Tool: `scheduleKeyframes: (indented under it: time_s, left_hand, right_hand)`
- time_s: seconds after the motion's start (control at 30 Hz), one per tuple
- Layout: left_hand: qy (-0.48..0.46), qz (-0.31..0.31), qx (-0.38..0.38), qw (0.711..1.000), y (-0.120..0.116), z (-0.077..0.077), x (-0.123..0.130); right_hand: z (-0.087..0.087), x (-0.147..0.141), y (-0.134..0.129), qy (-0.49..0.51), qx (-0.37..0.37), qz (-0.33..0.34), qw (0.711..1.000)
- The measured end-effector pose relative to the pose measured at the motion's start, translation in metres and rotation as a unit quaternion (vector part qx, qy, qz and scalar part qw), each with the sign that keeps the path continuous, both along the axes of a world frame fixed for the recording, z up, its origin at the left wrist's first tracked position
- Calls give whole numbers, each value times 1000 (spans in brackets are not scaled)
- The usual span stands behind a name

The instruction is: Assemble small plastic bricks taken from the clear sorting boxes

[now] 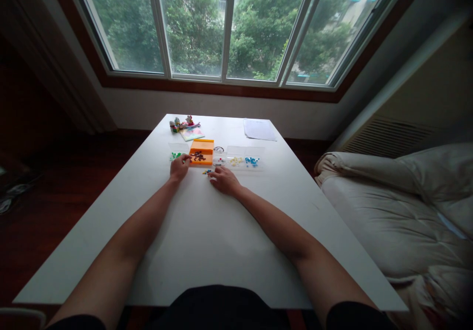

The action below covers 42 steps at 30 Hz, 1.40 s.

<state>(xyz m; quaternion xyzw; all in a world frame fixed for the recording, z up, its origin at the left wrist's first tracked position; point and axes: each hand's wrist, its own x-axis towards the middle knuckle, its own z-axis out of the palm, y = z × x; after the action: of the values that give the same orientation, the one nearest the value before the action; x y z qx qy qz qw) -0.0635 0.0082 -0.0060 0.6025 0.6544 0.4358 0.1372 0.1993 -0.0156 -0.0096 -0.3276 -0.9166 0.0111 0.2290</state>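
Note:
My left hand (180,167) is at the left edge of an open orange box (202,145) that holds small dark brown bricks (198,156). Its thumb and fingertips are pressed together; whatever is between them is too small to make out. Low on the white table, in front of the box, my right hand (225,180) has its fingers bent, with the fingertips closed at a tiny blue and yellow brick piece (206,172). Green bricks (176,156) lie in a clear case just beyond my left hand.
Right of the orange box, clear cases hold pale yellow bricks (235,161) and blue bricks (252,161). Farther back on the white table (207,251) are small toy figures (181,124), a colourful card (192,133) and white paper sheets (259,129). A beige sofa (369,207) stands to the right.

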Motion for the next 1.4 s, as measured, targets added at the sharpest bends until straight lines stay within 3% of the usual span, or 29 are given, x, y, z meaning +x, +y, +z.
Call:
scheduleKeyframes:
  time_s: [0.23, 0.57, 0.67, 0.87, 1.0, 1.17, 1.4]
  left_hand:
    - [95, -108, -2, 990, -8, 3, 17]
    - [222, -228, 28, 948, -22, 10, 36]
    - [236, -229, 24, 944, -25, 11, 39]
    - [234, -223, 19, 946, -26, 8, 44]
    - [219, -237, 16, 946, -26, 7, 44]
    - [192, -253, 18, 948, -26, 6, 45]
    - [194, -230, 17, 954, -25, 7, 42]
  right_hand:
    - [4, 0, -2, -9, 20, 21, 1000]
    - [0, 7, 8, 45, -10, 3, 999]
    - [5, 17, 15, 112, -8, -64, 992]
    - [16, 47, 32, 202, -9, -238, 950]
    - [13, 59, 43, 221, -20, -278, 935]
    - [6, 57, 45, 244, -10, -235, 941]
    - [2, 27, 21, 100, -30, -19, 994]
